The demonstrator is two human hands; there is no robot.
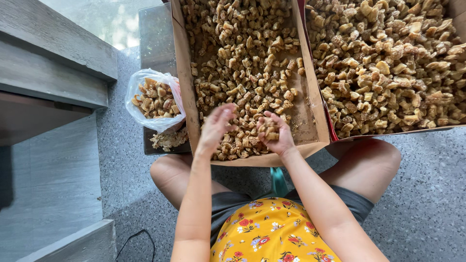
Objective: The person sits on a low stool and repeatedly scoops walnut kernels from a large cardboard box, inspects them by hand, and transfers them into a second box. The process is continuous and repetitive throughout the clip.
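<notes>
Two cardboard boxes sat side by side on a speckled stone floor, both filled with small golden-brown fried pieces. The right box (456, 14) was heaped deep; the left box (182, 73) held a thinner layer, with bare cardboard showing along its right side. A person sat behind them, knees spread beside the near edge of the left box. To the left of that box, on a dark flat surface, stood an open clear plastic bag (141, 109) part-filled with the same pieces, and a few loose ones (168, 139) lay in front of it. Over the near end of the left box, the right hand (274, 136) was cupped, palm up, around a small heap of pieces (268, 128). The left hand (216, 128) hovered just beside it, fingers loosely curled; whether it held anything could not be told. Tilting the loosely cupped palm could have spilled pieces onto the floor, and the soft-sided bag looked likely to slump if knocked.
</notes>
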